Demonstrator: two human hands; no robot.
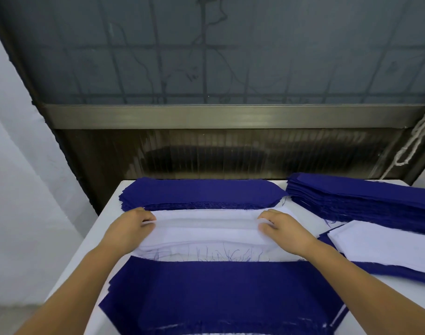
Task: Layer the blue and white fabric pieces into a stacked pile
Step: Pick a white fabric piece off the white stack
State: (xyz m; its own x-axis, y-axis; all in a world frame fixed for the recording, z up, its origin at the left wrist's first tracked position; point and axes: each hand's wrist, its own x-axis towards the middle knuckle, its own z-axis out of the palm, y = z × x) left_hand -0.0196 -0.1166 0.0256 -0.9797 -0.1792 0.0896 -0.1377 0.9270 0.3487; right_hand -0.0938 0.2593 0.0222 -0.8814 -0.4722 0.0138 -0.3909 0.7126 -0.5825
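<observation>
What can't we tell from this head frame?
- Near blue piece: lower part cut off by the bottom edge.
- Right blue stack: runs off the right edge.
- White pile: layer count unreadable; left hand and right hand cover its ends.

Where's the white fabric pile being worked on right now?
In the head view the white pile lies mid-table, between the far blue stack and the near blue piece, with the left hand and right hand gripping its ends.

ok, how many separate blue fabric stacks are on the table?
3 clear: far blue stack beyond the hands, right blue stack, near blue stack. More blue shows under the white pieces at right.
</observation>
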